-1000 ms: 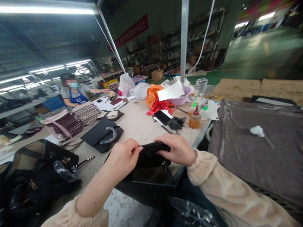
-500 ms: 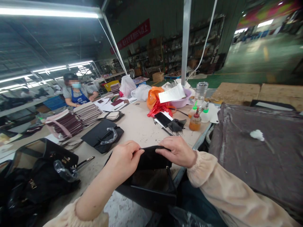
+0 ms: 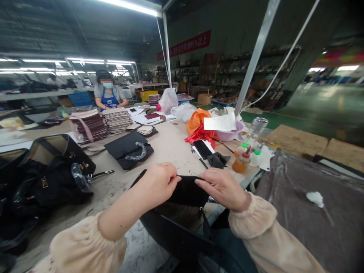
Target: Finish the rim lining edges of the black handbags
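The left hand point(image 3: 162, 184) is pinching the far rim of an open black handbag point(image 3: 167, 235) between thumb and curled fingers; the right hand point(image 3: 226, 188) is gripping that rim nearby, nearly closed, its thumb pressing the near side. The handbag is sitting at the near edge of the bench point(image 3: 173, 151). Beyond the right hand, a smartphone point(image 3: 203, 149) and a bottle of amber liquid point(image 3: 241, 164) are resting.
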